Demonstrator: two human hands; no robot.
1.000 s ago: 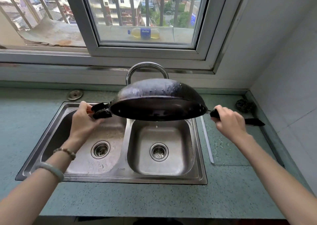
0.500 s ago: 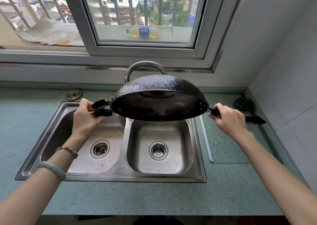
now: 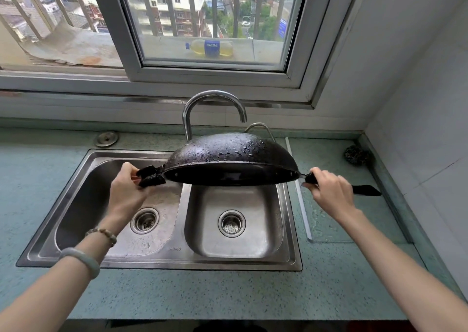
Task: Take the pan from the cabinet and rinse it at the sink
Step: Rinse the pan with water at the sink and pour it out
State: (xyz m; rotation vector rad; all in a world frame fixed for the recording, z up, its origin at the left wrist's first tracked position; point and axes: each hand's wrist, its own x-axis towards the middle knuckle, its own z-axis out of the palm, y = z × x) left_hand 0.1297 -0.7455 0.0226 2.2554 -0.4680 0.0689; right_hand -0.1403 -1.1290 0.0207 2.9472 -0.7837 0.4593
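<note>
- The pan [image 3: 228, 154], black and round-bottomed, sits at the centre of the frame, turned mouth-down with its domed underside facing up.
- It hangs in the air above the sink [image 3: 177, 263], touching neither basin. Most of it is over the right basin [image 3: 253, 243], and its left edge crosses the divider.
- Beads of water cover the upturned underside.
- The left hand [image 3: 126, 192], centre left of the frame, is curled round the short black grip [image 3: 150, 177] on the pan's left edge, with thumb and fingers pinching it.
- The right hand [image 3: 329, 195], centre right, is closed round the long handle [image 3: 367, 190] close to the pan's rim. The handle's free end sticks out past the hand toward the right wall.
- The curved faucet [image 3: 212, 96] rises behind the pan, and its spout ends just above the pan's back edge. No stream shows from it.
- Both basins are steel, each with a round drain. The left basin [image 3: 83, 200] lies below the left hand.
- The left wrist wears a pale bangle [image 3: 81, 258] and a beaded bracelet [image 3: 103, 234].
- The speckled green countertop [image 3: 228, 296] surrounds the sink.
- A dark scouring pad [image 3: 355, 155] lies in the countertop's far right corner, well apart from the pan.
- A round metal cap [image 3: 106, 138] sits on the counter behind the left basin.
- At the top of the frame, beyond the window glass, a plastic bottle [image 3: 210, 48] of yellowish liquid lies on its side on the outer ledge.
</note>
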